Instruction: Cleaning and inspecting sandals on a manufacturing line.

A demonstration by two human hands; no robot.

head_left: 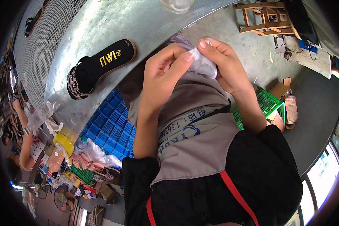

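My left hand (162, 75) and my right hand (226, 62) are raised above my lap, close together past the table's edge. Between thumbs and fingers they pinch a small crumpled white wad (204, 67), thin like tissue or cloth; I cannot tell which. Part of it is hidden behind the fingers. To the left of my hands a black slide sandal (101, 67) lies on the metal table (101, 22), with yellow print on its insole and a beaded strap toward the left. Neither hand touches it.
A perforated conveyor surface (45, 41) runs beyond the table, carrying another sandal (33, 22). A clear plastic container (177, 4) stands at the far edge. Blue crates (115, 128) lie below the table, a green crate (265, 103) at right. Another person's arm (26, 148) shows at left.
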